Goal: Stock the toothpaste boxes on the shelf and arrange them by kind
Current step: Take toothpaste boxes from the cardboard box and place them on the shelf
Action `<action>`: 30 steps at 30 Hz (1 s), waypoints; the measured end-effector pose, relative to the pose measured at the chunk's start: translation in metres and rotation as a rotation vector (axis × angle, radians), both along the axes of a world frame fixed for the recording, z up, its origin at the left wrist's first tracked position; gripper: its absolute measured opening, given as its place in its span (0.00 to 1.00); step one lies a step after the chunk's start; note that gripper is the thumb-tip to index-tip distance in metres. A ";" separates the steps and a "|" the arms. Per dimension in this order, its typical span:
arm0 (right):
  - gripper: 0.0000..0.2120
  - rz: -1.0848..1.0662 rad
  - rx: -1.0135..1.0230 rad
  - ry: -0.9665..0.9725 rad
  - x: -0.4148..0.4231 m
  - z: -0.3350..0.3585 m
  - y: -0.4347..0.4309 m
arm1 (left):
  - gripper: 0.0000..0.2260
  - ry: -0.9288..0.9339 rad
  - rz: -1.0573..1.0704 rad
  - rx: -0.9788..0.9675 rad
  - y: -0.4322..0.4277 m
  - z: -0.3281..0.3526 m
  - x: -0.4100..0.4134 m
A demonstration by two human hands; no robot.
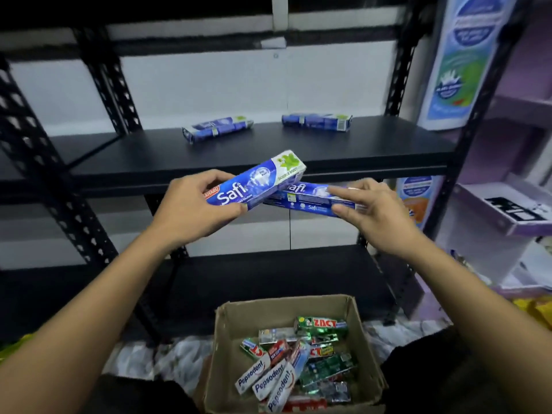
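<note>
My left hand (194, 209) grips a blue Safi toothpaste box (257, 179), tilted up to the right, in front of the black shelf (268, 156). My right hand (370, 210) pinches a second blue Safi box (310, 198) between thumb and fingers; its left end lies under the first box. Two more Safi boxes lie flat on the shelf, one at the middle (216, 128) and one further right (316, 121). Below me an open cardboard box (286, 307) holds several Pepsodent (268, 380) and green Zact boxes (321, 325).
Black perforated uprights (59, 198) frame the rack, with a lower shelf (268, 282) behind the carton. A blue and white banner (466, 58) hangs at the right post. Purple shelving with a white box (507, 210) stands to the right. Plastic wrap lies on the floor.
</note>
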State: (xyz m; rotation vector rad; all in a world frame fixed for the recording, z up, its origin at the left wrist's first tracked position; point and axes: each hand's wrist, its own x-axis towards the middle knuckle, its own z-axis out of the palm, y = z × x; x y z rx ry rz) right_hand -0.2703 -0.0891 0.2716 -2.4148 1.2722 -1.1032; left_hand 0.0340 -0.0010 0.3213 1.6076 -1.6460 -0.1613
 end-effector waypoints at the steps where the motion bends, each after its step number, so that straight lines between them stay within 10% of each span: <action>1: 0.17 -0.023 -0.034 0.001 -0.001 0.010 -0.003 | 0.17 0.011 0.008 -0.029 -0.001 0.007 -0.002; 20: 0.18 -0.740 -0.089 0.048 -0.054 0.054 -0.097 | 0.22 0.013 0.207 0.075 -0.149 0.044 -0.034; 30: 0.15 -0.596 -0.131 0.132 -0.036 0.039 -0.139 | 0.26 0.221 0.204 0.044 -0.204 0.029 -0.053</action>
